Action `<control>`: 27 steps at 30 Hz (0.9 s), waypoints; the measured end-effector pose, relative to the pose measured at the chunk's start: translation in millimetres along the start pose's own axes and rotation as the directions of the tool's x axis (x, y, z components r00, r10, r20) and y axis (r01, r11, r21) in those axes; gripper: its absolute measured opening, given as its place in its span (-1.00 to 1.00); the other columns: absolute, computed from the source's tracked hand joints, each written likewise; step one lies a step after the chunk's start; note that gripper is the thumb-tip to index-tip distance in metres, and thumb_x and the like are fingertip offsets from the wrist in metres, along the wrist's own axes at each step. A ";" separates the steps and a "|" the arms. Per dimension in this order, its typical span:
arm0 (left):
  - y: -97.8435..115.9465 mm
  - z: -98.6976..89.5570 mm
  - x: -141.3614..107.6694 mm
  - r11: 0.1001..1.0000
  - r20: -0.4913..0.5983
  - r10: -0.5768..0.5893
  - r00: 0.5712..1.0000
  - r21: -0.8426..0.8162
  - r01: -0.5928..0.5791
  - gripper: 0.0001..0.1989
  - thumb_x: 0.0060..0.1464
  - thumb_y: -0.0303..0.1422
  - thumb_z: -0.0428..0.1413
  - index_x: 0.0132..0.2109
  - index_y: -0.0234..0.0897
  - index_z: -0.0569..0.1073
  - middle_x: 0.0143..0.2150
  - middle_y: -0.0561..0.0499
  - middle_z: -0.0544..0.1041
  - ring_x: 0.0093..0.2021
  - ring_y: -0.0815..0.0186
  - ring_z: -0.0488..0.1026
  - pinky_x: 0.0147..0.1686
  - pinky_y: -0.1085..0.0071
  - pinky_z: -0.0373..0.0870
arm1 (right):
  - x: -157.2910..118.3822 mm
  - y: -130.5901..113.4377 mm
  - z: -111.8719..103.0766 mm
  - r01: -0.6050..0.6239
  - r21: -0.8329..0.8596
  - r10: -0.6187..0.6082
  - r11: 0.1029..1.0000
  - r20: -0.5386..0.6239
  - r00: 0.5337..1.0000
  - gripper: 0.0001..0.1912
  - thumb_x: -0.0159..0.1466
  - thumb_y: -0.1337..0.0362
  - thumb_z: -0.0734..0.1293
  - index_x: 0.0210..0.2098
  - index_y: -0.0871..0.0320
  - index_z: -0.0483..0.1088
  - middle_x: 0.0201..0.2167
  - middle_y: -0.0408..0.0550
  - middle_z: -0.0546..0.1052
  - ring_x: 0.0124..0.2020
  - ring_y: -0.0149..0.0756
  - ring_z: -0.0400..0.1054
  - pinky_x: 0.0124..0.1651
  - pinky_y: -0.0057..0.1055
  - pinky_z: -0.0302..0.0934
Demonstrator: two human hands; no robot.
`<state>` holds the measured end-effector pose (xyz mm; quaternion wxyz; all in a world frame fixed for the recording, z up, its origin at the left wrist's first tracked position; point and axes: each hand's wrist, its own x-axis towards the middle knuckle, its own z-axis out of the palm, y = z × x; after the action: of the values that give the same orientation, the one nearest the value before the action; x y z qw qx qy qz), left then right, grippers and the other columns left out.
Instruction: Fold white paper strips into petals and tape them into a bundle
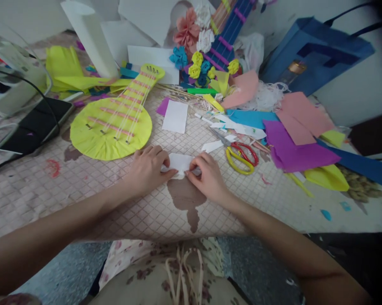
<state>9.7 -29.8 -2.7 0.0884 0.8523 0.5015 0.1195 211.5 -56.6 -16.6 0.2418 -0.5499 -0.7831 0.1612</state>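
A small piece of white paper (180, 162) lies between my two hands near the middle of the table. My left hand (151, 167) pinches its left end between thumb and fingers. At the other end, my right hand (206, 173) has its fingers closed on the paper's edge. The paper's near edge looks folded or rolled, though the fingertips partly cover it. Just beyond lies a white paper rectangle (175, 117) with a purple scrap (163, 106) under its corner. Scissors (241, 157) with red and yellow handles rest to the right of my right hand.
A yellow paper-covered toy string instrument (111, 127) lies at left. Paper flowers (195, 46) and a blue instrument neck (224, 40) stand behind. Purple sheets (295, 152) and pink sheets (302, 116) spread rightward, before a blue bag (318, 51). A black device (34, 123) and cables sit far left.
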 end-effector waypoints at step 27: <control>-12.5 -1.0 -1.8 0.993 0.034 0.041 0.999 -0.113 -0.037 -0.88 0.14 -0.30 0.06 -0.27 -0.24 0.40 -0.25 0.01 0.42 -0.17 0.21 0.36 -0.22 0.29 0.18 | -5.2 5.8 -6.1 0.060 0.025 -0.061 0.998 0.074 0.995 -0.88 0.26 0.45 0.17 -0.31 0.12 0.27 -0.24 -0.03 0.31 -0.14 -0.21 0.20 -0.11 -0.24 0.12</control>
<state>-1.8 -25.3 -5.3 0.1431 0.8577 0.4755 0.1336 220.8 -59.6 -15.6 0.2232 -0.5167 -0.8061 0.1831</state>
